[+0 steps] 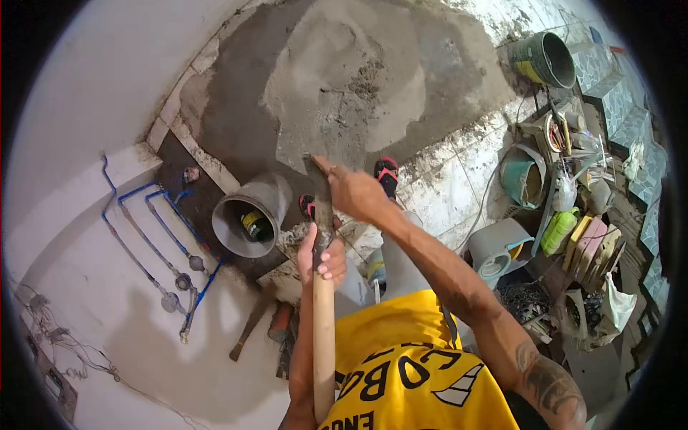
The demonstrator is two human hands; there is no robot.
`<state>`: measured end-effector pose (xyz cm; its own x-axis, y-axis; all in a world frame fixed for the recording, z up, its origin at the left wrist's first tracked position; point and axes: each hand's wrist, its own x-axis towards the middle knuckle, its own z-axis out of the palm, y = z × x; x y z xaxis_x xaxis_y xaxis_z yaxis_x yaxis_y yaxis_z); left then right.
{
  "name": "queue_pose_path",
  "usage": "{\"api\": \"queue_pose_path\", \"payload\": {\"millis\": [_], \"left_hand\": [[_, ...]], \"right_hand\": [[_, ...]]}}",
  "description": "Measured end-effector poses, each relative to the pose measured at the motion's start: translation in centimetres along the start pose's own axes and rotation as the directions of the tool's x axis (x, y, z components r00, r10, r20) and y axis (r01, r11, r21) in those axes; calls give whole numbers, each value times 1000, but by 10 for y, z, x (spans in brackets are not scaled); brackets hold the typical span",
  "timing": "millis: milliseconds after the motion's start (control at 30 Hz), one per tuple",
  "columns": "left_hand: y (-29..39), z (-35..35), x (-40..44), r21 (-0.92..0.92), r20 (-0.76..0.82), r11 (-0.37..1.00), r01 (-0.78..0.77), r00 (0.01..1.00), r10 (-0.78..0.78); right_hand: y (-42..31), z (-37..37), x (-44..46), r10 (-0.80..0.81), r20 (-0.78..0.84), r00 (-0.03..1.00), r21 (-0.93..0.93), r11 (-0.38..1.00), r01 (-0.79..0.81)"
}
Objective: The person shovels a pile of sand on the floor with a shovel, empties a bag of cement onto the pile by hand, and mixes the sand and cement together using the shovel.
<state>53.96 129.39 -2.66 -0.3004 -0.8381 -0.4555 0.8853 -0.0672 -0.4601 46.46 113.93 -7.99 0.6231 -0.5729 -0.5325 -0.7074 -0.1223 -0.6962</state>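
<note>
Upright in front of me is a shovel [324, 351] with a pale wooden handle and a mortar-smeared metal shaft. Its blade end points toward the floor and blends with the grey mortar. My left hand [322, 259] is closed around the shaft, just above the wooden part. My right hand [356, 193] is closed on a thin brown piece [320, 165], whose tip sticks out beside the top of the shaft. I cannot tell its exact kind. Wet grey mortar [337, 107] lies spread on the floor beyond both hands.
A grey bucket [251, 215] with a green container inside stands left of my feet. At right are a dark bucket [552, 61], a teal bucket [522, 179], a white pail [498, 247] and a green bottle [559, 233]. Blue pipes [150, 190] run along the left wall.
</note>
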Motion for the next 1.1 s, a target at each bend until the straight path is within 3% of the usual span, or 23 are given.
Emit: {"api": "queue_pose_path", "payload": {"millis": [33,100,200,300,333,433,467,567,600,700,833,867,967,1000,1100], "left_hand": [[-3,-2,0,-27,-16,1000,0,1000,0],[-3,-1,2,-63,-42,998,-4,999,1],[-9,6,6,-47,-85,999,-11,996,7],[-11,2,9,-25,-103,999,-41,994,38],[-12,3,8,-12,-106,999,-47,993,45],[-10,2,5,13,-122,998,-65,990,66],[-13,3,3,-16,-143,999,-48,989,45],[-5,8,1,37,-143,999,8,990,-3],[-9,7,-3,19,-165,999,-28,986,31],[-1,9,14,24,-92,1000,-15,996,17],[-18,10,-16,33,-76,999,-38,996,41],[-15,11,-9,51,-60,997,-56,996,59],[-16,5,-13,52,-94,995,-87,991,92],[-12,-2,-17,70,-133,994,-90,986,98],[-6,0,-13,105,-153,985,-133,977,149]], "right_hand": [[1,14,-2,-104,-109,989,-182,980,83],[-16,-11,3,21,8,1000,13,1000,-21],[0,14,54,8,-155,988,37,999,-3],[9,27,85,8,-145,989,-11,1000,-10],[-1,21,79,146,-69,987,65,988,-141],[-25,29,41,6,-215,977,-13,1000,-9],[-18,27,53,-5,-149,989,-5,1000,4],[-16,-2,111,211,-110,971,-30,976,-215],[-16,-9,115,171,7,985,-143,975,-168],[-19,2,81,184,-48,982,-64,980,-187],[3,2,133,289,-104,952,-11,956,-292],[9,-5,149,226,-183,957,-52,970,-239],[25,-25,162,226,-49,973,-26,973,-227],[46,-14,168,140,-53,989,-162,976,-147],[50,-42,119,159,-191,969,-49,984,-171]]}}
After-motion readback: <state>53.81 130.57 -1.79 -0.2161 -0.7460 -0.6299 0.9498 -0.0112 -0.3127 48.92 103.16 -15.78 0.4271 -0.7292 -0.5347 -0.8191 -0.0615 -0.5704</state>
